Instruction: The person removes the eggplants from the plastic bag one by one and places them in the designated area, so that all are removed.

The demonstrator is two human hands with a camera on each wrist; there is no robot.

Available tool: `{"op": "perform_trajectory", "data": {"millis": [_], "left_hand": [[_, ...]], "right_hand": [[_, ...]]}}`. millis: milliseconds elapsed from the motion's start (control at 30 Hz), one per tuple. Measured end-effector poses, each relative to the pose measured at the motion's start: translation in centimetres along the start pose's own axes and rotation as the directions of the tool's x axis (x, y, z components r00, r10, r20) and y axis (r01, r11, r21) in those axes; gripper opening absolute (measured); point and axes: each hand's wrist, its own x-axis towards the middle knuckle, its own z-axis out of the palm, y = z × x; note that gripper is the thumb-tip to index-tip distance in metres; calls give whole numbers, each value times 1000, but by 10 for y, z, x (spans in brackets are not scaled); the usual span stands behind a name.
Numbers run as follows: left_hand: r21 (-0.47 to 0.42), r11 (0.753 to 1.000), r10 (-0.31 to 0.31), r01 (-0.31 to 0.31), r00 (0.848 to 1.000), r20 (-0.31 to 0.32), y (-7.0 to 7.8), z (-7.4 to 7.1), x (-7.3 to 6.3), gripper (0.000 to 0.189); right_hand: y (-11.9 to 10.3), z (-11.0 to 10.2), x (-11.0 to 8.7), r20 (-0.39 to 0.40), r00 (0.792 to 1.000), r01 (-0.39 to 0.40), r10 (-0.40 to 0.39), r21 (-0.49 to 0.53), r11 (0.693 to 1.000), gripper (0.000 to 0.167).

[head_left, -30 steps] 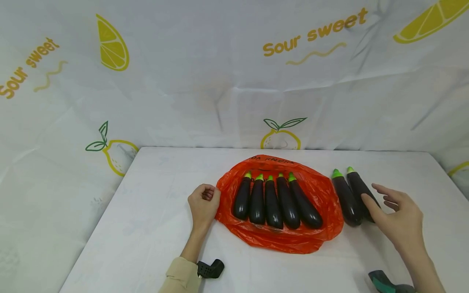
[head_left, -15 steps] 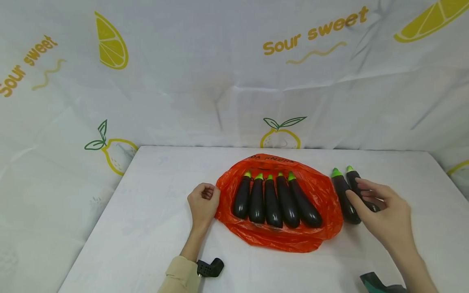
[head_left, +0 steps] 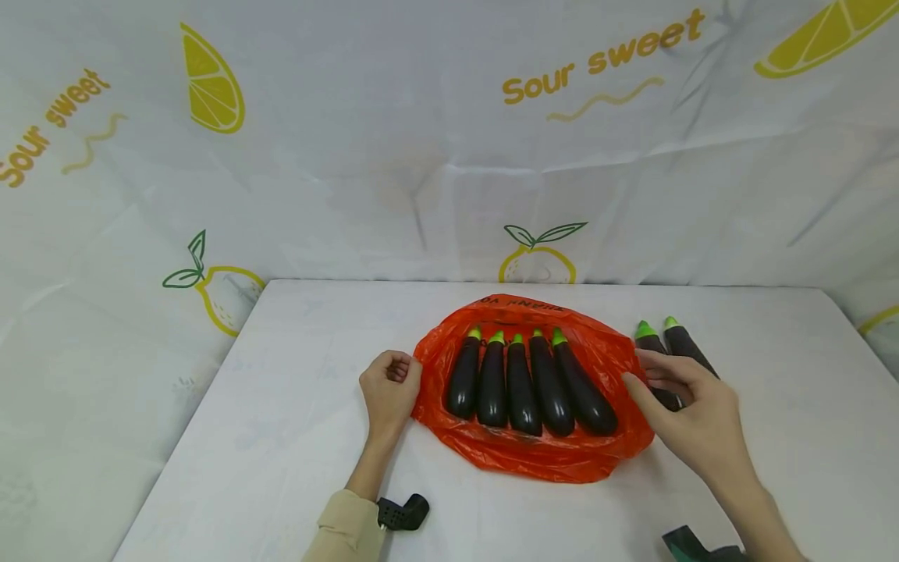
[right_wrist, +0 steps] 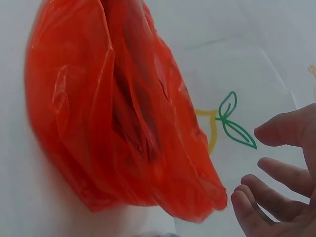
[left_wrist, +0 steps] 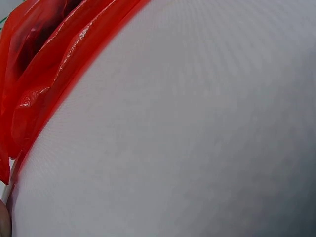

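Note:
A red plastic bag (head_left: 502,460) lies spread with its mouth open on the table, and several eggplants (head_left: 523,390) rest side by side in it, green stems pointing away. My left hand (head_left: 389,394) pinches the bag's left edge with curled fingers. At the bag's right rim, my right hand (head_left: 698,414) has its thumb and fingers apart, with nothing between them. Behind that hand lie two more eggplants (head_left: 691,343), partly hidden by it. In the right wrist view, a gap shows between the fingers (right_wrist: 269,197) and the bag (right_wrist: 74,113).
The white table (head_left: 302,375) ends at the back against a white sheet (head_left: 351,179) printed with lemons and lettering. A black wrist device (head_left: 403,513) sits by my left sleeve (head_left: 347,527), and a dark green one (head_left: 702,546) by my right wrist.
My right hand has moved left, from over the two loose eggplants to the bag's right rim. The left hand, bag and eggplants have stayed in place.

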Motion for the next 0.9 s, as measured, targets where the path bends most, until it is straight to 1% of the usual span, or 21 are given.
{"op": "perform_trajectory", "data": {"millis": [67,167,333,467,600,800,900], "left_hand": [[-1,1000,4,-4,1000,0,0,0,0,9],[3,1000,16,-16,1000,-1,0,0,0,9],[9,1000,27,-27,1000,-5,-1,0,1,9],[19,999,31,-31,999,-8,-2,0,1,9],[18,999,30,-30,1000,-7,-2,0,1,9],[7,1000,26,-26,1000,-4,0,-1,0,9],[2,1000,24,-24,1000,-1,1,-1,0,9]], "right_hand": [[-2,3,0,9,1000,11,-11,-3,1000,39],[-4,8,-1,24,1000,4,-3,-17,1000,39],[-9,15,-2,87,995,-46,51,-59,997,39],[-12,21,-3,150,983,-88,103,-108,990,43],[-15,25,-3,206,968,-113,144,-154,982,45],[-14,30,-4,254,953,-107,165,-229,968,47],[-12,32,-4,282,943,-106,177,-249,963,48]]}}
